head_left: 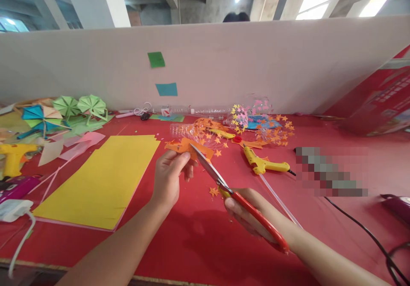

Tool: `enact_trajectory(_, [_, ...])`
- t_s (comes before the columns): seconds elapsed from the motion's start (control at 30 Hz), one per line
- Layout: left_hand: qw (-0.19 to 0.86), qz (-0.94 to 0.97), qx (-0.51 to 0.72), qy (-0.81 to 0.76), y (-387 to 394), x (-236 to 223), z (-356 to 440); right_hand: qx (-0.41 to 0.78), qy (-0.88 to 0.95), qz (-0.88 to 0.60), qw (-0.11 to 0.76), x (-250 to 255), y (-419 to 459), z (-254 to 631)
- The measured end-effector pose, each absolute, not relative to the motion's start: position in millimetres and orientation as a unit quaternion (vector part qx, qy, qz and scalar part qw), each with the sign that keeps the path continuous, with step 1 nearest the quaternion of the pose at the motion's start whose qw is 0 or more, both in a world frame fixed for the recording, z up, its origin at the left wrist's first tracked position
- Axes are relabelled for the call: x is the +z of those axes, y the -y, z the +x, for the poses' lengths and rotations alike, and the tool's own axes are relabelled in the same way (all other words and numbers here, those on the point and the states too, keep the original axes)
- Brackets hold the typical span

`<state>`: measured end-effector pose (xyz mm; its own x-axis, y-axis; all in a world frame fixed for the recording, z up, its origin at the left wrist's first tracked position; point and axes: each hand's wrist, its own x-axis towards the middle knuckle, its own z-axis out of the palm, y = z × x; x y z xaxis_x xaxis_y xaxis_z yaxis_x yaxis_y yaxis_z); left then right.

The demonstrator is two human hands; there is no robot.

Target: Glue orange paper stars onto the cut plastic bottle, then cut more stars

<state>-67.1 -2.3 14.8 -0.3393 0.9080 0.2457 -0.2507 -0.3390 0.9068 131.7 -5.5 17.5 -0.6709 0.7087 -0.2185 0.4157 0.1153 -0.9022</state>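
Observation:
Pinched in my left hand point(169, 172) is a piece of orange paper point(205, 152) with a ragged cut edge. My right hand point(246, 211) grips red-handled scissors point(221, 181), whose blades point up and left and meet the paper. Below the blades, by my right fingers, small orange paper stars point(214, 191) lie on the red table point(198, 247). Just beyond the paper sit clear plastic bottle pieces point(182, 130) with orange stars around them.
Yellow paper sheets point(105, 179) lie at left, near green folded-paper umbrellas point(92, 105). A yellow glue gun point(264, 164) with a clear glue stick rests right of centre; another yellow glue gun point(14, 157) is far left. A white partition point(224, 63) stands behind. A black cable point(355, 222) runs right.

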Motion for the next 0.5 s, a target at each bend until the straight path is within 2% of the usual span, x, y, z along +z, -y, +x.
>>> enact_trajectory(0.5, [0.389,0.409,0.720,-0.402,1.3,16.7,-73.8,0.547,0.742,-0.368,0.126,16.5,2.7,130.6])
